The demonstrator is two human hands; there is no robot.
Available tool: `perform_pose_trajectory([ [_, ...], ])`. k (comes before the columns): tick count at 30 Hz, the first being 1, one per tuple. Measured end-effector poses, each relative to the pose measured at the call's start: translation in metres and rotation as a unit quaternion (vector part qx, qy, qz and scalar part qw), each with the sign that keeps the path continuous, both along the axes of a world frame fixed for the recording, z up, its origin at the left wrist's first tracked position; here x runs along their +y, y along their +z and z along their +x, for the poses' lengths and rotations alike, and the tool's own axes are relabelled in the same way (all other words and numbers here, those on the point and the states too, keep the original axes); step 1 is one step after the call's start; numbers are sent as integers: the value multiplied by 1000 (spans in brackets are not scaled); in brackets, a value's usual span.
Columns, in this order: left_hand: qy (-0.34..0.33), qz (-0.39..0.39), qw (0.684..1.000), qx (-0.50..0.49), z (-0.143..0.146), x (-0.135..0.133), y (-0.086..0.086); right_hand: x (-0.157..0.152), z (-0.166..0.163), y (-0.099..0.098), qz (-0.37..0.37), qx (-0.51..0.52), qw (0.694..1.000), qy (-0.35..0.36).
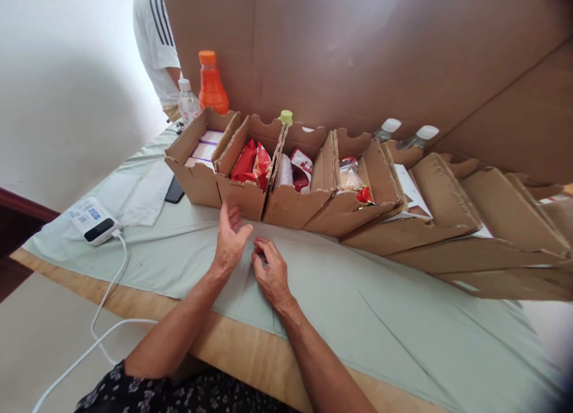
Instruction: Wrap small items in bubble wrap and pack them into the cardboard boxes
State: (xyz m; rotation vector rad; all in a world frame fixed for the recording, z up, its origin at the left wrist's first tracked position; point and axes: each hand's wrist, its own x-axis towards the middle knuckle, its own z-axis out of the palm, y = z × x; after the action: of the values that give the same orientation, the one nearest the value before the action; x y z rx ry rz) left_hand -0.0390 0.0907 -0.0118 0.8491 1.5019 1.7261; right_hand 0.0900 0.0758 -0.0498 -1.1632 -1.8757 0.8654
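My left hand is raised on its edge over the pale green cloth, fingers stretched out and apart, holding nothing. It sits just in front of the cardboard box with red packets. My right hand rests on the cloth right beside it, fingers curled and pressed down on the fabric. Nothing shows inside its fingers. The two hands almost touch.
A row of open cardboard boxes runs along the table in front of a tall cardboard wall. An orange bottle and clear bottles stand behind. A white device with cable and a phone lie left. Another person stands at the back.
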Motion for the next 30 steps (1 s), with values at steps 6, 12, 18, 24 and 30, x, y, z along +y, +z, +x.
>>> perform_pose_trajectory([
  [6, -94, -78, 988, 99, -3, -46, -14, 2, 4, -2, 7, -9, 1000, 4],
  [12, -75, -21, 957, 280, -33, -117, -23, 2, -10, 43, 18, -16, 998, 50],
  [18, -24, 18, 949, 315, -48, -147, -36, 41, -102, 143, 100, -138, 977, 131],
  [24, 19, -22, 972, 233, -65, -160, -36, 86, -177, 172, 88, -335, 934, 85],
  [30, 156, -40, 987, 12, -95, -173, -27, 16, -152, 163, 130, -307, 931, 149],
])
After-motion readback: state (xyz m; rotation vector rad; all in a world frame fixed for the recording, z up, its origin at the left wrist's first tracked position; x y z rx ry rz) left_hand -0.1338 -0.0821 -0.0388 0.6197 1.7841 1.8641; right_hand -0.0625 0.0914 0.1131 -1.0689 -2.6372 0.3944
